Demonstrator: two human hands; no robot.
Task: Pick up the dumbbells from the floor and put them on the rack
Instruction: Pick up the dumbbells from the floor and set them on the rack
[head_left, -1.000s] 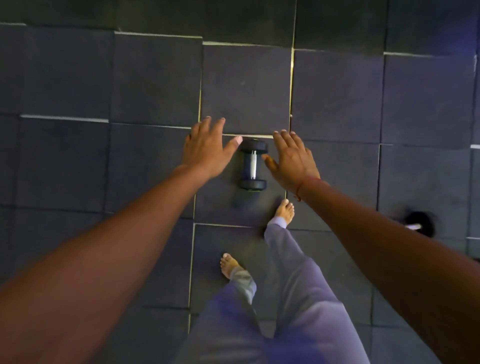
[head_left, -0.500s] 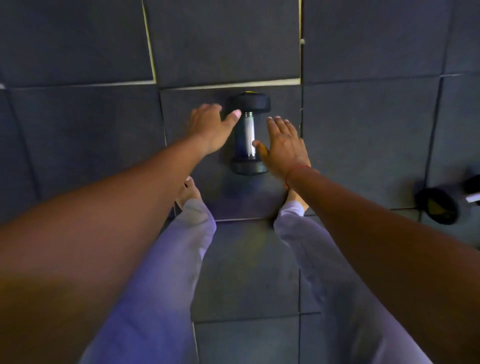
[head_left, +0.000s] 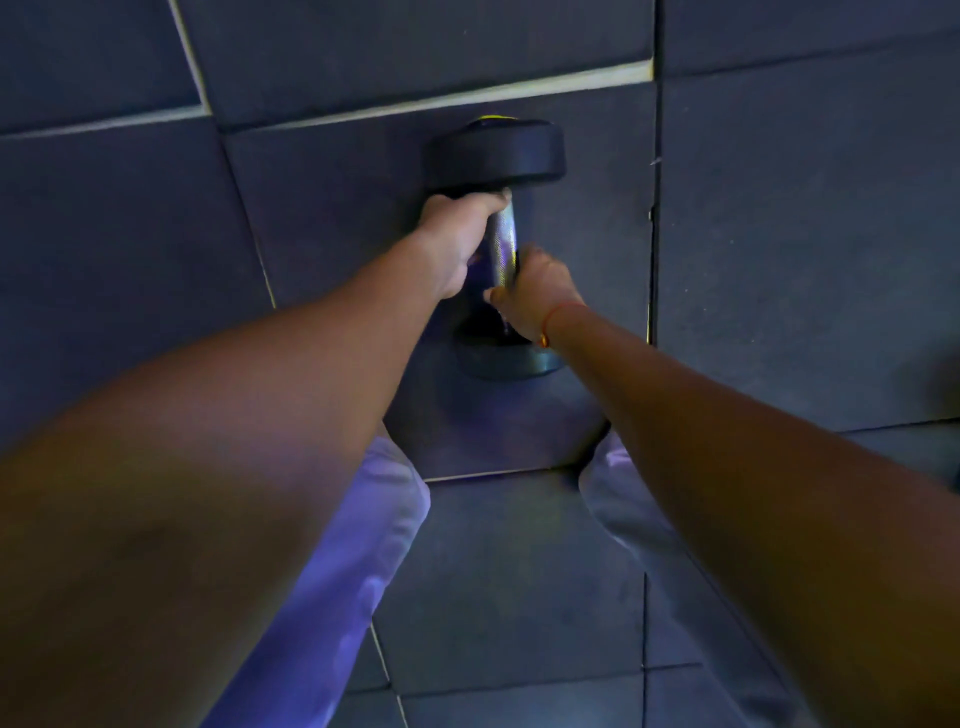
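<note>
A black dumbbell (head_left: 498, 150) with a shiny metal handle lies on the dark floor mats, its length running away from me. My left hand (head_left: 460, 234) grips the far part of the handle, just below the far weight head. My right hand (head_left: 535, 296) grips the near part of the handle, above the near weight head (head_left: 506, 364). Both sets of fingers curl round the bar and hide most of it. No rack is in view.
Dark rubber floor tiles (head_left: 805, 234) with pale seams cover the whole floor. My legs in light trousers (head_left: 363, 545) stand on either side of the tile under the dumbbell. A dark blurred shape (head_left: 953, 384) sits at the right edge.
Both hands were open beside the dumbbell; now they have closed round its handle. I have bent lower, so the dumbbell looks larger and closer.
</note>
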